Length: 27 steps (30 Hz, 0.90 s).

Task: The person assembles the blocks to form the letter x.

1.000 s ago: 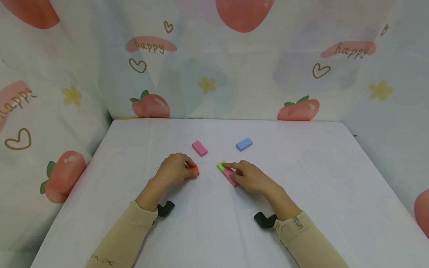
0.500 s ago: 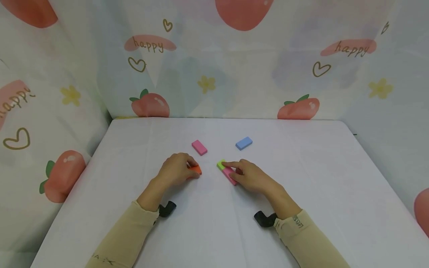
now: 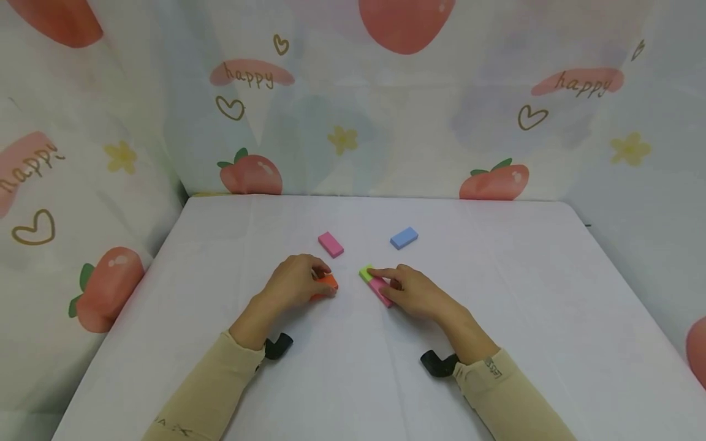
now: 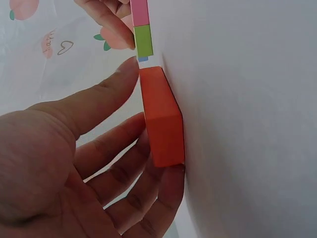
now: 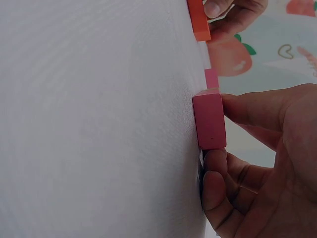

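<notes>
My left hand holds an orange block flat on the white table, thumb on the near side and fingers on the far side. In the left wrist view the orange block fills the middle, against the fingers. Across from it, my right hand grips a pink block that lies end to end with a green block. Its index finger reaches onto the green block. The right wrist view shows the pink block between thumb and fingers. A narrow gap separates the orange block from this pair.
Farther back lie a second pink block on the left and a blue block on the right. A white cloth covers the table. Printed curtains stand behind and at the sides. Black wrist mounts jut from the cuffs.
My left hand has slid the orange block slightly right, closer to the green and pink blocks. The right hand stays in place on its blocks.
</notes>
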Available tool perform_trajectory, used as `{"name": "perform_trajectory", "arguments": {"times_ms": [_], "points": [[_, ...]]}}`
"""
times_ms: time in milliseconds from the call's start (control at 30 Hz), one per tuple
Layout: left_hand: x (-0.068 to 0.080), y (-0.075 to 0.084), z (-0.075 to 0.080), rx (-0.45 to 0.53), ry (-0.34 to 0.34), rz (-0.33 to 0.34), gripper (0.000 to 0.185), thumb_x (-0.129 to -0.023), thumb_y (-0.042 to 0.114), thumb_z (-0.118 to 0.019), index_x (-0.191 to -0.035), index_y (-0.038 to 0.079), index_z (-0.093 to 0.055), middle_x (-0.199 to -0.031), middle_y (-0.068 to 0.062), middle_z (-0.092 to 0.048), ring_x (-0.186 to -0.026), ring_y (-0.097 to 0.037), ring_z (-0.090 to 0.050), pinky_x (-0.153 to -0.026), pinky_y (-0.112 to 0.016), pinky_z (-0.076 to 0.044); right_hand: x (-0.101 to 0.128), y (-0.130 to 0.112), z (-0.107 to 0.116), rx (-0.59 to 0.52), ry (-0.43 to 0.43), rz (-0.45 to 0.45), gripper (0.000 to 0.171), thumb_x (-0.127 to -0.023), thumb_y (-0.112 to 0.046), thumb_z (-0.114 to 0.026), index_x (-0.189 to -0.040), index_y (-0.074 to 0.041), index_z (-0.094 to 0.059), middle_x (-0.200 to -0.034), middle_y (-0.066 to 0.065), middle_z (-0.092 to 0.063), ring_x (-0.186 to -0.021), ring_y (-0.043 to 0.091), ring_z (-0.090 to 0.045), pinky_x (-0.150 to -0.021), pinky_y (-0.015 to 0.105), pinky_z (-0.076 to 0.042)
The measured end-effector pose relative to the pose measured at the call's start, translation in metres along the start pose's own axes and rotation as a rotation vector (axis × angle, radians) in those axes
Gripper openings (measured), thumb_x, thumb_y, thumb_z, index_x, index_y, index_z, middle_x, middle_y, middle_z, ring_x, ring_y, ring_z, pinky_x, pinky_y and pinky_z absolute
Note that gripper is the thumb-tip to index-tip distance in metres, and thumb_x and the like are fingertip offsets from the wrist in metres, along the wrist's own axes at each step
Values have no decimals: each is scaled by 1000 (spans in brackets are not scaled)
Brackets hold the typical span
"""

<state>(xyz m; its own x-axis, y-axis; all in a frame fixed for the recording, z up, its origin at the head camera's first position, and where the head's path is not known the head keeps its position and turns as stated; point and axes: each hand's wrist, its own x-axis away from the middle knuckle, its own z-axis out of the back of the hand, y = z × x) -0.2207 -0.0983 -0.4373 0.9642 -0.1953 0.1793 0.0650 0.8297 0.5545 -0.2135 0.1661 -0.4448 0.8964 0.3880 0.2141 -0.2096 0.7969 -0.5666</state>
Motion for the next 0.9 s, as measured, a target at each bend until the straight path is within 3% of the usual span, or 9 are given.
{"name": "perform_trajectory", "arguments": {"times_ms": [900], "points": [[1, 1, 2, 15, -8, -31, 27, -78, 28, -80, -103, 22, -75, -94, 9, -67, -85, -10, -58, -75, -28, -48, -1, 0, 1, 15, -2, -1, 44, -96, -27, -60, -137, -40, -53, -86, 4, -50, -76, 18, -48, -63, 30, -39]]}}
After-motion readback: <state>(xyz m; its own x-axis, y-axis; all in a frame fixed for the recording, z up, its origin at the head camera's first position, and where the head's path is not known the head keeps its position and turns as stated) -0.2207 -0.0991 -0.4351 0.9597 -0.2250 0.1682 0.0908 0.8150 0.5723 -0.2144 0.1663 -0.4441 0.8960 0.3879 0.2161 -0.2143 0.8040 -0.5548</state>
